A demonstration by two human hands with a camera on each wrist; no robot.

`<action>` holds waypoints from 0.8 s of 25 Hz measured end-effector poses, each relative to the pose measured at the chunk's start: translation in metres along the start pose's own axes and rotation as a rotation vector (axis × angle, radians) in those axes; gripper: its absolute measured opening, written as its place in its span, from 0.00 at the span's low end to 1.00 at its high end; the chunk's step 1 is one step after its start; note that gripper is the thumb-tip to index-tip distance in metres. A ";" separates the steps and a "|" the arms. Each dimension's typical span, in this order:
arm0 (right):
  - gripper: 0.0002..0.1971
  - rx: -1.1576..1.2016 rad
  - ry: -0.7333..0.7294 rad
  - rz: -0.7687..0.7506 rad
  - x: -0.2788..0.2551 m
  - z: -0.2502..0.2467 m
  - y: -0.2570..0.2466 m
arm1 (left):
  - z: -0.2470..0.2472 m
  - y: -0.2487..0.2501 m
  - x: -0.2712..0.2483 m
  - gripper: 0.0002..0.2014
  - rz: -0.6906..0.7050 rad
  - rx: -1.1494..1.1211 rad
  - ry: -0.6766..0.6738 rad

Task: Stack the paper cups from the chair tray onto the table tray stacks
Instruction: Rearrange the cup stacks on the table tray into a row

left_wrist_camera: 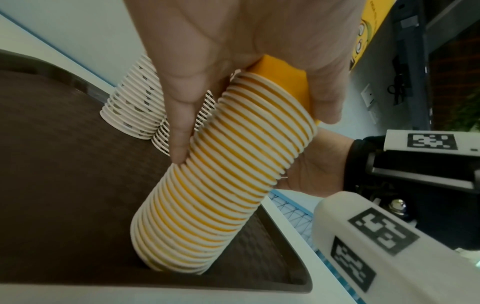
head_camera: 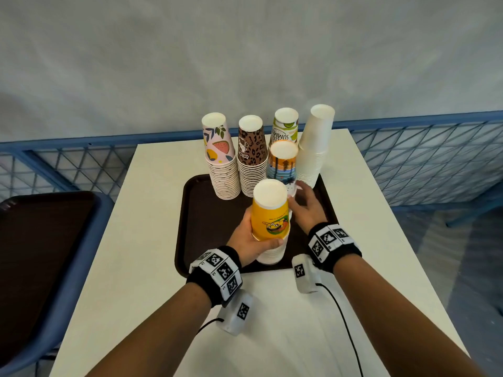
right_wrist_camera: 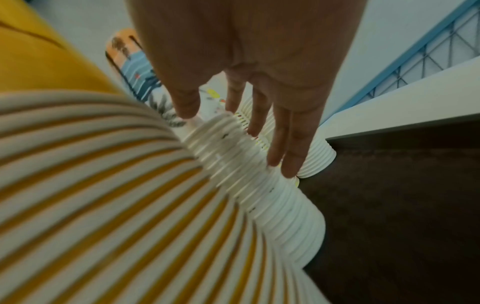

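A stack of upside-down yellow paper cups [head_camera: 270, 213] stands at the front of the dark table tray [head_camera: 201, 213]. My left hand [head_camera: 255, 235] grips the top yellow cup, thumb in front and fingers behind; the left wrist view shows the yellow stack [left_wrist_camera: 226, 179] tilted under the left hand [left_wrist_camera: 254, 135]. My right hand [head_camera: 304, 205] is just right of it, fingers straight, reaching to the beach-print stack [head_camera: 281, 164]. In the right wrist view its fingers [right_wrist_camera: 285, 144] lie along that stack's pale rims [right_wrist_camera: 259, 185]. The chair tray [head_camera: 40, 254] at left shows only its dark surface.
Behind stand a strawberry-print stack [head_camera: 220, 159], a leopard-print stack [head_camera: 251, 156], a lime-print stack [head_camera: 285, 126] and a tall leaning white stack [head_camera: 315, 142]. The white table [head_camera: 136, 268] has a blue mesh fence [head_camera: 422, 159] behind it. Wrist cables trail over the near table.
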State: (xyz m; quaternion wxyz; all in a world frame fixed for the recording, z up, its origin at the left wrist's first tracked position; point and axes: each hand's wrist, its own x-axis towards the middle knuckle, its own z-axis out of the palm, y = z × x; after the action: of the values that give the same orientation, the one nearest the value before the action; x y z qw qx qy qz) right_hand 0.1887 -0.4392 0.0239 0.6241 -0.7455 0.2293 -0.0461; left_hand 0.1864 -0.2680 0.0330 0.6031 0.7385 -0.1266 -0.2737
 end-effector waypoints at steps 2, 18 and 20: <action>0.19 -0.028 -0.047 0.001 -0.005 -0.004 0.006 | 0.010 0.001 0.000 0.45 0.048 0.020 -0.022; 0.41 -0.025 -0.040 -0.071 -0.037 -0.061 0.005 | 0.042 0.025 0.014 0.28 0.098 0.266 0.604; 0.42 -0.013 -0.008 -0.063 -0.037 -0.063 0.006 | 0.031 0.035 0.030 0.41 0.085 0.204 0.670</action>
State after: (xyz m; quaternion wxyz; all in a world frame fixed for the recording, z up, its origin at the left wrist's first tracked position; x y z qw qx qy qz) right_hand 0.1320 -0.4827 0.0400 0.6185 -0.7565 0.2036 -0.0610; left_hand 0.1984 -0.3172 0.0558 0.5452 0.8377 0.0210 0.0233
